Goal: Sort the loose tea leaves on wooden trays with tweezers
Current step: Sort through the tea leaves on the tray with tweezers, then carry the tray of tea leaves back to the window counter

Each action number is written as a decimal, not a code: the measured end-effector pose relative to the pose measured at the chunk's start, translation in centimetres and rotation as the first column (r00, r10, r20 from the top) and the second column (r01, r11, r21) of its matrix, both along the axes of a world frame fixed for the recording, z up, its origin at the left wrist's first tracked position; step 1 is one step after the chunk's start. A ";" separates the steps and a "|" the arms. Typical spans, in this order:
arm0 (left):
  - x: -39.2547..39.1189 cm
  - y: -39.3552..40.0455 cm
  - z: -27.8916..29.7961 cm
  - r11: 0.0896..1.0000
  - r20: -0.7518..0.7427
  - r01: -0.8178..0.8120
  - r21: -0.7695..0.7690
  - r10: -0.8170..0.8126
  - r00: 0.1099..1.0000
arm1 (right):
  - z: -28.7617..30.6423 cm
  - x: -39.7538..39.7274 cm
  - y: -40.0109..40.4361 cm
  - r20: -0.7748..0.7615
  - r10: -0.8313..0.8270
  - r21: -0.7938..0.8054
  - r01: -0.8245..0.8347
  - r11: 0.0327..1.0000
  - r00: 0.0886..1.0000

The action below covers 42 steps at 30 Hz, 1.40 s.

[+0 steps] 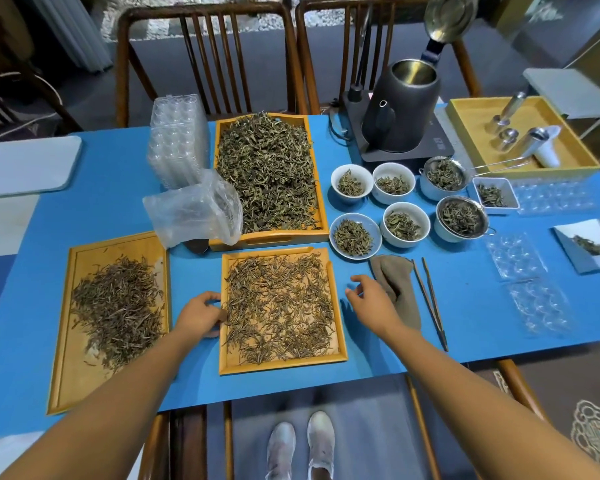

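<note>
The tweezers (430, 303) are lying on the blue surface (465, 327), off to the right of the right hand (369, 299), with their long side pointing away from the person. That hand is hanging loose and holding nothing, and it is the nearer one. The left hand (201, 315) is touching the left edge of the middle tray (340, 341) of tea leaves (278, 306), fingers curled.
</note>
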<state>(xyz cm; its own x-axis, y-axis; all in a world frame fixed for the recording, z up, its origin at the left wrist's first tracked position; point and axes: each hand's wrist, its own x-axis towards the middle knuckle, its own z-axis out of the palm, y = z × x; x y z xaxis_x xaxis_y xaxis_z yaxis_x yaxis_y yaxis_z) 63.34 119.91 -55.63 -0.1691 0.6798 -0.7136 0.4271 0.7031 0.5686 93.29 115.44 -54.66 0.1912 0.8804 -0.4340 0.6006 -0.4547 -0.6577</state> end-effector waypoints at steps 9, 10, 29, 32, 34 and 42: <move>-0.5 -0.3 -0.6 0.996 0.075 -0.086 0.009 0.085 0.994 | -1.5 -2.6 -0.4 -0.016 -0.038 -0.124 0.035 0.992 0.999; -0.5 -0.3 -0.7 0.996 0.081 -0.093 0.010 0.092 0.992 | -1.5 -2.8 -0.4 -0.026 -0.051 -0.119 0.047 0.992 0.998; -0.4 -0.6 -0.6 0.995 0.065 -0.059 0.078 0.054 0.996 | -1.1 -4.1 -0.2 0.009 -0.208 -0.143 0.207 0.968 0.978; -0.1 -0.3 0.2 0.994 0.107 -0.067 0.087 0.058 0.993 | -0.1 -3.7 -0.2 0.018 -0.208 -0.138 0.209 0.968 0.978; 0.2 -0.1 1.0 0.992 0.125 -0.074 0.106 0.061 0.990 | 0.8 -3.4 -0.1 0.023 -0.211 -0.132 0.212 0.968 0.977; 2.3 0.6 5.5 0.982 0.250 -0.090 0.168 0.045 0.967 | 5.5 -1.7 -0.2 -0.018 -0.309 -0.051 0.308 0.950 0.951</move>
